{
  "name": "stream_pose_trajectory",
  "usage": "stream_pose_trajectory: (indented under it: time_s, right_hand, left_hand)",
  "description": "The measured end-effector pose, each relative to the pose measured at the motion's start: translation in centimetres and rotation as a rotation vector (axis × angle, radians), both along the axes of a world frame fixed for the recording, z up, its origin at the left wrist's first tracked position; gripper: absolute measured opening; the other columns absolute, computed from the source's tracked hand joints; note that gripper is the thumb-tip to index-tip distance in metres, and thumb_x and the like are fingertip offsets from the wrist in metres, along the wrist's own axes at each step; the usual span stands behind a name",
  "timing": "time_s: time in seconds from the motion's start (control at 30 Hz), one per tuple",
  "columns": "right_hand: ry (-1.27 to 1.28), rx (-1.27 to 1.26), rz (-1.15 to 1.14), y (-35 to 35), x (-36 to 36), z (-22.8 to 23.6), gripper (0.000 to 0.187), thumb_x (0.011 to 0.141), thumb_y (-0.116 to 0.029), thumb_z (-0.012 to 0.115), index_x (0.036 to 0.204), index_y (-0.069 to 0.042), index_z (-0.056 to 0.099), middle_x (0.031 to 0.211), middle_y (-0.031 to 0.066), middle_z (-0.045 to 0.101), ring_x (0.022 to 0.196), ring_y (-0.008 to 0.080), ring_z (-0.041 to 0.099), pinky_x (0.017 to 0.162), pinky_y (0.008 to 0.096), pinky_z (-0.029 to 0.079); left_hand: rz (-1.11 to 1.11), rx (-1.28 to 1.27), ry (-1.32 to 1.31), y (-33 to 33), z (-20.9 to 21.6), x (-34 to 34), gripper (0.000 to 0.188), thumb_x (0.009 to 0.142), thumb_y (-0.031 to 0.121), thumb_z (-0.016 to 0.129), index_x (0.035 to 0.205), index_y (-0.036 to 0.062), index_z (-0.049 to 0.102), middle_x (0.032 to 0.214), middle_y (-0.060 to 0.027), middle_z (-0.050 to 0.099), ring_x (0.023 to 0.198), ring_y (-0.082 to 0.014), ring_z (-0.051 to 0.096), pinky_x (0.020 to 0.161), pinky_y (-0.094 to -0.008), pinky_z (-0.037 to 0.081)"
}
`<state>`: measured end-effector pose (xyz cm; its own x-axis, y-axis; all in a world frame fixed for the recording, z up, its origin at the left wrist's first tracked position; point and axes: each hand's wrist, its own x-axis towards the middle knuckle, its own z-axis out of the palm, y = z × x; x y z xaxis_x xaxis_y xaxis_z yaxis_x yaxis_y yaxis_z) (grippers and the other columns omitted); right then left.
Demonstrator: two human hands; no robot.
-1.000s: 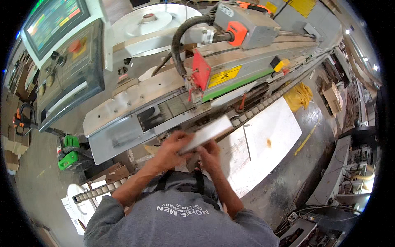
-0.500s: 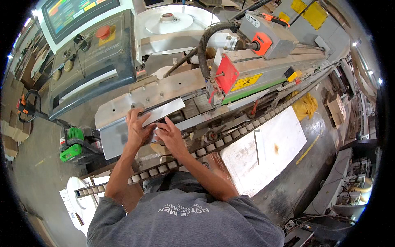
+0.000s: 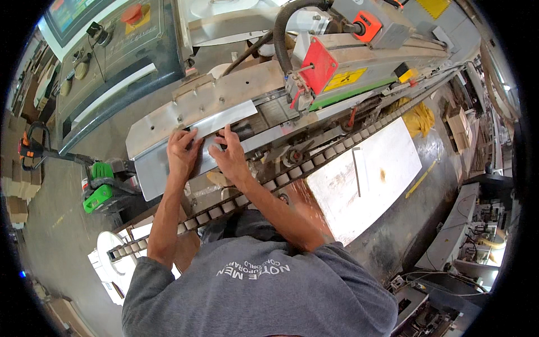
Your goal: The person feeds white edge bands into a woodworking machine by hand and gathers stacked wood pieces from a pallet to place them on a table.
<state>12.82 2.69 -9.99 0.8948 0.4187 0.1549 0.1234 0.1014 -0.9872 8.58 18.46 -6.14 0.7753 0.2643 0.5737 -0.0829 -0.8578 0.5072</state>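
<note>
Strip [image 3: 227, 115] shifted nr fence [image 3: 208, 101]; L end unclear at L hand [image 3: 182, 150].

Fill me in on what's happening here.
A person is standing at a machine, both hands over its metal bed. A white strip lies on the bed along the rail at the back. The left hand is at the strip's near end; the right hand is by its front edge, though whether it touches is hard to tell. The strip sits left of the red plate, clear of it.
</note>
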Motion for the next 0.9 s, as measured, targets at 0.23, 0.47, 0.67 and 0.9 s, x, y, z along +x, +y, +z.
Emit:
stream_pose_trajectory:
  time_s: [0.23,0.47,0.67,0.9]
  right_hand:
    - [-0.163,-0.016,-0.152,-1.0,2.3,-0.7,0.082,0.095,-0.032,0.065,0.148,0.013,0.023,0.125,0.0231,0.047,0.104,0.0285,0.057,0.078,0.0340,0.055]
    - [-0.122,-0.173,-0.216,-5.2,6.8,0.3,0.063,0.094,-0.026,0.052,0.134,0.022,0.039,0.102,0.0271,0.054,0.094,0.0341,0.056,0.083,0.0404,0.048]
    - [-0.006,-0.214,-0.152,-10.9,9.8,1.7,0.054,0.093,-0.022,0.058,0.133,0.014,0.047,0.105,0.0242,0.063,0.093,0.0292,0.062,0.079,0.0369,0.051]
    - [-0.105,-0.119,-0.395,-24.5,5.1,4.0,0.036,0.093,-0.002,0.064,0.129,-0.005,0.063,0.112,0.0065,0.069,0.091,0.0096,0.063,0.075,0.0240,0.052]
  left_hand:
    - [-0.048,0.009,0.001,-1.8,-0.4,2.0,0.029,0.072,0.006,0.081,0.100,0.0022,0.074,0.087,-0.0143,0.066,0.082,-0.0324,0.062,0.070,-0.0400,0.051]
    - [-0.073,-0.039,0.049,-5.7,-0.8,6.3,0.027,0.076,0.009,0.080,0.101,0.0032,0.073,0.086,-0.0150,0.065,0.082,-0.0343,0.061,0.073,-0.0423,0.050]
    - [-0.086,0.015,0.020,-10.0,-1.5,10.5,0.023,0.078,0.013,0.078,0.098,0.0029,0.073,0.081,-0.0126,0.065,0.076,-0.0328,0.060,0.072,-0.0416,0.048]
    - [-0.135,0.088,0.046,-15.0,-0.8,15.3,0.019,0.078,0.018,0.078,0.093,0.0056,0.076,0.075,-0.0105,0.065,0.074,-0.0316,0.061,0.074,-0.0420,0.048]
